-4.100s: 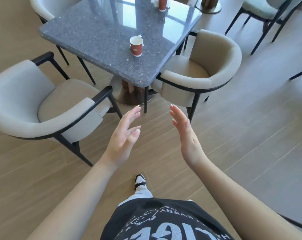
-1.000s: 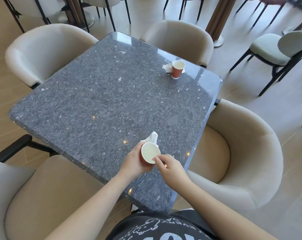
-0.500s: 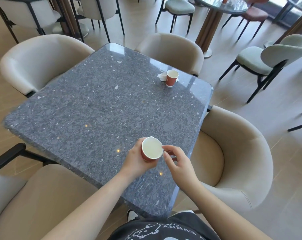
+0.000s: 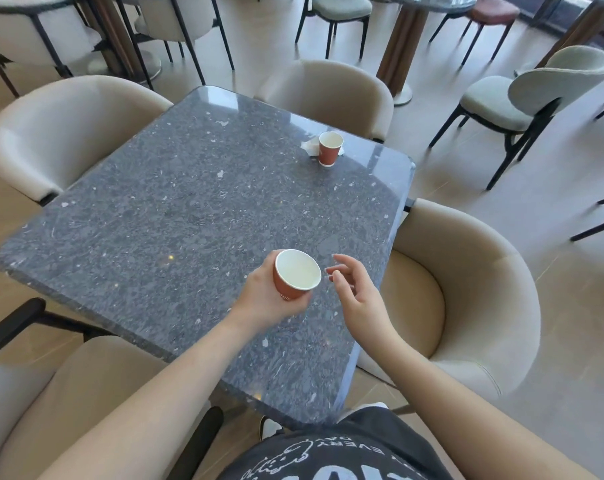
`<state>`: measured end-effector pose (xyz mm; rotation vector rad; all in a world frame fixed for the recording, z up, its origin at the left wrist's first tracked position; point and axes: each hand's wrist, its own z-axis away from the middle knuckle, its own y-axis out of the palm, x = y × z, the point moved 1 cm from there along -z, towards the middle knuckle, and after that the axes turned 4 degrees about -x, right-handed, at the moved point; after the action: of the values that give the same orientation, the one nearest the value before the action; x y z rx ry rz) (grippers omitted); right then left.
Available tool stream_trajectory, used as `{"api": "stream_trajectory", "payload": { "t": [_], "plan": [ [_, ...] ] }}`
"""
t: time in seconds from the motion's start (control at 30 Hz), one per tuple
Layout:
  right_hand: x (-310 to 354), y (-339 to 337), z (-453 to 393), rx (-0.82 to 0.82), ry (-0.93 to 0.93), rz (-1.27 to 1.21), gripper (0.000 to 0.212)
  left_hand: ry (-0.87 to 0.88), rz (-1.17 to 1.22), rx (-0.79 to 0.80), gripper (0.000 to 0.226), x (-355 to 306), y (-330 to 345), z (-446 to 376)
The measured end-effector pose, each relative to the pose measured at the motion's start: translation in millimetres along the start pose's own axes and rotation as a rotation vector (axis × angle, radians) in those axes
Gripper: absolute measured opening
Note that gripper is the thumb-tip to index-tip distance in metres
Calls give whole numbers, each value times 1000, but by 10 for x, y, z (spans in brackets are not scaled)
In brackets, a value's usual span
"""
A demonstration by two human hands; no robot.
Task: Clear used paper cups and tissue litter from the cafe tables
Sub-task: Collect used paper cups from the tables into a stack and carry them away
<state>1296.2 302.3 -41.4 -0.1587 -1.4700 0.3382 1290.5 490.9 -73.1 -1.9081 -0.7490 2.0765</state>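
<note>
Table [image 4: 176, 216]: near side now w/o litter; tissue seen beside near cup 1.0 s ago is gone from top, prob. tucked under or behind it.
Left hand [image 4: 262, 299]: fingers wrapped round near cup [image 4: 295, 277], lifted off top.
Right hand [image 4: 354, 292]: just beside rim, fingers loosely curled, holds nothing.
Far cup [image 4: 329, 148], tissue [image 4: 309, 146] under it: outstanding.

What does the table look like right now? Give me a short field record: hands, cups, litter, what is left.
left hand: grips near cup, lifted, tilted toward the camera
near cup inside: looks empty from this angle
right hand: beside the cup rim, fingers loosely curled, holds nothing
far cup: upright at the far side of the table
tissue: under and beside the far cup
left to clear: far cup and tissue
</note>
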Motion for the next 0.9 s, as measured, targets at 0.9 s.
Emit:
{"api": "stream_trajectory", "payload": {
  "t": [0.9],
  "plan": [
    [-472, -634, -2889, 5, 0, 78, 35, 61, -66, -223, 71, -880, 584, -1586]
  ]
}}
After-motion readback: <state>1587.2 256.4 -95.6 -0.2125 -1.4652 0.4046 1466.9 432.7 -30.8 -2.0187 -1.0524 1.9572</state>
